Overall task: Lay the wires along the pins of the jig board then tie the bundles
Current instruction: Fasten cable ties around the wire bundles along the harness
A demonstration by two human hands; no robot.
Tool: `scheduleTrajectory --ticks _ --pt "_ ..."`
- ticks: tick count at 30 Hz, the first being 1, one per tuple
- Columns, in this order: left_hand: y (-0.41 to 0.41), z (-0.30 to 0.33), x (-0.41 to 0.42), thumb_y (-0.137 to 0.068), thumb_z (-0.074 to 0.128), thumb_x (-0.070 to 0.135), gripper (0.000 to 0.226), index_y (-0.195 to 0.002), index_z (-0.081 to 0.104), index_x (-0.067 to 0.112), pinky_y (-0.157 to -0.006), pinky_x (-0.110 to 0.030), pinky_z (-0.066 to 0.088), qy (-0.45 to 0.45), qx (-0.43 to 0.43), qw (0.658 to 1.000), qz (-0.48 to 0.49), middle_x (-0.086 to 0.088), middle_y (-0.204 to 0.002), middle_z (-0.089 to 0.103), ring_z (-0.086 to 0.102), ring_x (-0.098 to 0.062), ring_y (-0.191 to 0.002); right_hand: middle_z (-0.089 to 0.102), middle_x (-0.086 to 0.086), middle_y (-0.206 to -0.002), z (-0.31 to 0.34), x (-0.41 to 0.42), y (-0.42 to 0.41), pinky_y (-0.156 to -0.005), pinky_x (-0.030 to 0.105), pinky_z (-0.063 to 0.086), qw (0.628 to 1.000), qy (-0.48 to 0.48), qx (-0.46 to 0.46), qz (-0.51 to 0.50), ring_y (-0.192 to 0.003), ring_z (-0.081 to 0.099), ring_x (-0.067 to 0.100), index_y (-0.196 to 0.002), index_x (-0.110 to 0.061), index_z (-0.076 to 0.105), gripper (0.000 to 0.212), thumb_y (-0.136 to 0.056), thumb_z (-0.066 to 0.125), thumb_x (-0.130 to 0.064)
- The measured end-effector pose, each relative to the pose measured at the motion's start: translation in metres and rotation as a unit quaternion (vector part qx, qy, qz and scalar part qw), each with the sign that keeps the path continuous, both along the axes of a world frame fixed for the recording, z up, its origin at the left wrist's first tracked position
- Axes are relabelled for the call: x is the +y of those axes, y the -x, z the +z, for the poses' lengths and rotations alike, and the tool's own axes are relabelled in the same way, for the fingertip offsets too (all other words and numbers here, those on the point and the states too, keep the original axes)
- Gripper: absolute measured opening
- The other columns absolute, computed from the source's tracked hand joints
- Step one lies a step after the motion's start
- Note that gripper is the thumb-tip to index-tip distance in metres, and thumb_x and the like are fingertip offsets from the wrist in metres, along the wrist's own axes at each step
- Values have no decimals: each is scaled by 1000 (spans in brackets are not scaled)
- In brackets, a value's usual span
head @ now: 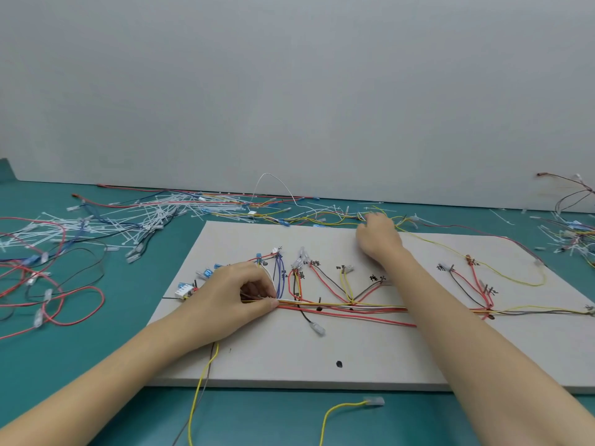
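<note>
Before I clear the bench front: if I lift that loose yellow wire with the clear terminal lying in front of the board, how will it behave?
The yellow wire probably goes floppy: it already lies in a loose curve on the green mat. It looks thin, so likely light. Its clear terminal would probably dangle and swing, and could snag on wires hanging over the jig board edge.

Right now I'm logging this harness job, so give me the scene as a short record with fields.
surface: green table
jig board: pale board lying flat on the table
wires on board: main bundle runs left to right, branches fan up to marked spots
left hand: left hand pinches the bundle's left end
right hand: right hand reaches to loose wires at the board's far edge; grip unclear
spares: cable ties heaped far left
</note>
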State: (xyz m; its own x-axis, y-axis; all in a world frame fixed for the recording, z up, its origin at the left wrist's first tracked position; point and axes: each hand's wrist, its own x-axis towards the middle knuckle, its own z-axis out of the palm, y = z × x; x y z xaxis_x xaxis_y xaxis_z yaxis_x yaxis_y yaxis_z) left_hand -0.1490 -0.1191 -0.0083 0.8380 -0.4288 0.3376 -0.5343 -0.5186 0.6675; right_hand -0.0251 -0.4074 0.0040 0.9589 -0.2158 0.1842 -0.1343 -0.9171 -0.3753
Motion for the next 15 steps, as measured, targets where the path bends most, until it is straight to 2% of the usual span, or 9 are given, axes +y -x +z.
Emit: scheduleTrajectory --ticks 2,7,9,11,15 --pt "0 0 0 -80 77 15 15 -76 69 27 -66 -10 44 1 0 1000 2 8 -79 64 61 -8 -75 46 20 -135 -2 4 6 -100 40 36 1000 -2 -7 9 -126 40 36 -127 0 54 37 -94 38 -9" --pt "0 1 0 -82 76 14 13 -76 70 24 -65 -11 44 5 9 1000 1 8 -77 65 61 -8 -73 58 13 -123 4 18 20 -96 40 45 996 -43 -15 71 -115 53 32 -112 -7 66 33 -91 41 -8" --pt "-3 2 -1 -85 73 15 11 -77 71 23 -64 -14 46 23 31 999 8 8 -77 67 62 -8 -71 63 9 -118 9 22 25 -90 34 46 993 -55 28 99 -112 56 28 -109 -9 67 31 -91 43 -9" --pt "-8 4 0 -88 69 16 10 -81 71 22 -65 -16 47 32 40 998 24 7 -77 68 62 -8 -71 61 6 -122 15 24 29 -84 27 41 987 -47 91 123 -110 55 23 -116 -11 65 32 -91 44 -10" --pt "-25 12 13 -89 67 13 12 -83 71 23 -67 -19 48 17 12 998 62 5 -79 69 61 -7 -73 57 4 -130 18 24 38 -86 26 39 977 -38 154 143 -113 52 22 -127 -16 57 36 -92 47 -16"
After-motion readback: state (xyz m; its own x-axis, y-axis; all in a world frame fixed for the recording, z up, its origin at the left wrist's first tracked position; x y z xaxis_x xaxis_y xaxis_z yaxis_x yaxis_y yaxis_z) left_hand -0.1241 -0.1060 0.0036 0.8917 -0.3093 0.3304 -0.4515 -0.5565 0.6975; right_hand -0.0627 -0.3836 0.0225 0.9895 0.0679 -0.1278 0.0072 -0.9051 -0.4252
